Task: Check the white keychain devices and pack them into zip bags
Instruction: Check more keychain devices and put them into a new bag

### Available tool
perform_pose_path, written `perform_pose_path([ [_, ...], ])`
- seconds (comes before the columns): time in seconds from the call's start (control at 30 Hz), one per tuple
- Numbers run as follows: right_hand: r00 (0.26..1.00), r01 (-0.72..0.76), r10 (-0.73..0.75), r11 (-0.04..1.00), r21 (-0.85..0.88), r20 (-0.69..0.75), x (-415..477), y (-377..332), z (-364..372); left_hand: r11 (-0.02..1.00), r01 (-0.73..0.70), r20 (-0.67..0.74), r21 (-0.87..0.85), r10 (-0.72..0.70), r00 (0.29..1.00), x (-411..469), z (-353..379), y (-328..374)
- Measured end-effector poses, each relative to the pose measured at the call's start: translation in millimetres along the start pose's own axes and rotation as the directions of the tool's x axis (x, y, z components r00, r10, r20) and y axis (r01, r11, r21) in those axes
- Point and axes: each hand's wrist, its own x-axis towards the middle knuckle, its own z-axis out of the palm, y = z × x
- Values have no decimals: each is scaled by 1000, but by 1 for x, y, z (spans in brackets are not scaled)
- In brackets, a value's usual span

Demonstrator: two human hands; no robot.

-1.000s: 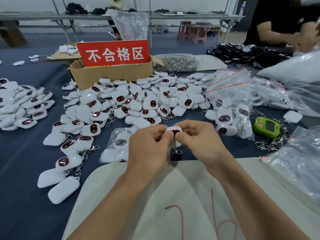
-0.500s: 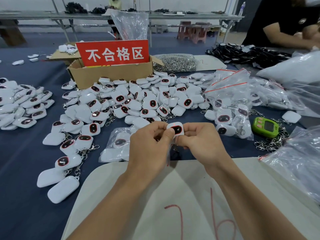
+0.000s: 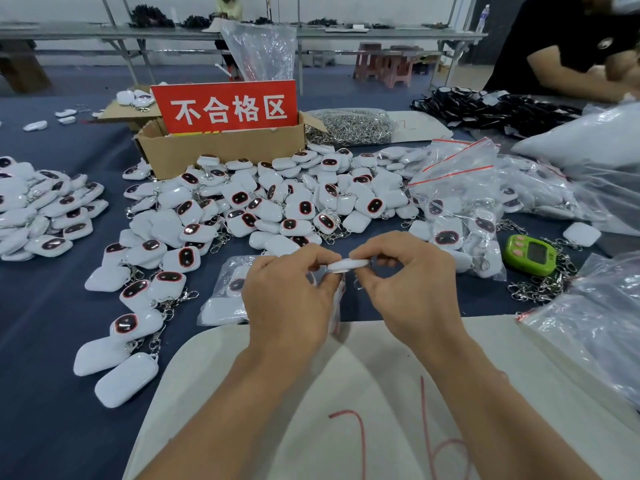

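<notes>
Head view: your left hand and right hand both pinch one white keychain device edge-on at centre frame, mid-check. Filled zip bags lie right of centre, but the big loose pile above is unpacked.

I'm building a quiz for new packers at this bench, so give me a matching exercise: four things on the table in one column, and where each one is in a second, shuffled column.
Things
1. cardboard box
2. green gadget
3. held white device
4. heap of metal clasps

Places
a. pinched between the left hand and the right hand
b. right of the hands, among loose chains
c. behind the big white pile, with a red sign standing in it
d. just right of the box, towards the back

Pairs: 1-c, 2-b, 3-a, 4-d
</notes>
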Motion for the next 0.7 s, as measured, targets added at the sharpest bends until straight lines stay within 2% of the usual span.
perform_pose_path([
  [0.1, 996, -78, 77, 996, 35, 39, 3, -2, -2, 998, 21, 23, -57, -20, 1000, 1, 2, -3],
  [0.13, 990, -132, 125, 987, 96, 70, 4, -3, -2, 997, 10, 27, -73, -8, 1000, 2, 2, -4],
  [0.23, 921, -382, 314, 841, 383, 230, 10, -8, -5, 986, -81, 75, -144, 93, 993, 0, 2, -4],
  [0.3, 864, -502, 401, 742, 444, 305, 12, -8, -7, 980, -123, 94, -156, 139, 986, -1, 2, -4],
  [0.37, 837, -547, 443, 690, 474, 320, 13, -7, -10, 982, -141, 80, -126, 152, 985, 1, 2, -5],
  [0.5, 863, -493, 351, 739, 459, 362, 12, -10, -11, 988, -136, 82, -73, 142, 987, 3, 1, -5],
  [0.6, 870, -479, 382, 802, 356, 312, 11, -6, -11, 997, 4, 64, -83, 1, 998, 5, -4, -6],
  [0.67, 870, -486, 441, 841, 238, 221, 11, -1, -10, 993, 55, 109, 108, -66, 992, 6, -7, -4],
  [0.7, 869, -487, 456, 857, 170, 191, 12, 1, -10, 968, 21, 148, 251, -60, 987, 4, -8, -3],
])
